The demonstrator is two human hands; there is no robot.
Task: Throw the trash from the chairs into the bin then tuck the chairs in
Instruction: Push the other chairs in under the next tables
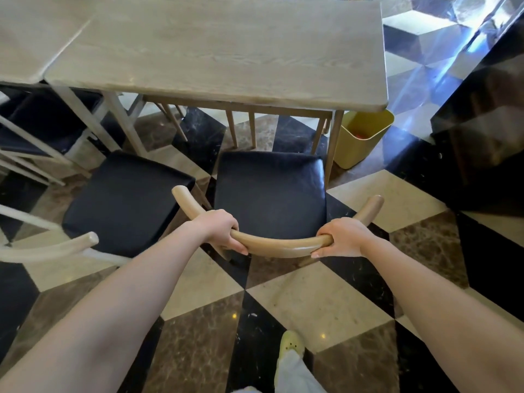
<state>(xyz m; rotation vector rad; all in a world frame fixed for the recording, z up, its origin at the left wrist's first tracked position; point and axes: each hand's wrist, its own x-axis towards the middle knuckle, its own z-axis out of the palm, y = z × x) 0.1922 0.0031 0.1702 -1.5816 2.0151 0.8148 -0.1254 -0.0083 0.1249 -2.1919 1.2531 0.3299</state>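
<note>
A wooden chair with a black seat (269, 191) stands in front of the light wooden table (226, 52), its seat bare. Both hands hold its curved wooden backrest (280, 245): my left hand (224, 229) grips the left part, my right hand (341, 238) grips the right part. A second chair with a black seat (124, 202) and a pale backrest stands to the left, its seat also bare. The yellow bin (360, 140) sits on the floor by the table's right front leg, with something red inside.
More chairs (42, 129) stand under a neighbouring table (31, 38) at the left. A dark glossy counter (487, 123) rises at the right. Chair legs show under the table's far side. The floor is checkered marble; my foot (292, 344) is behind the chair.
</note>
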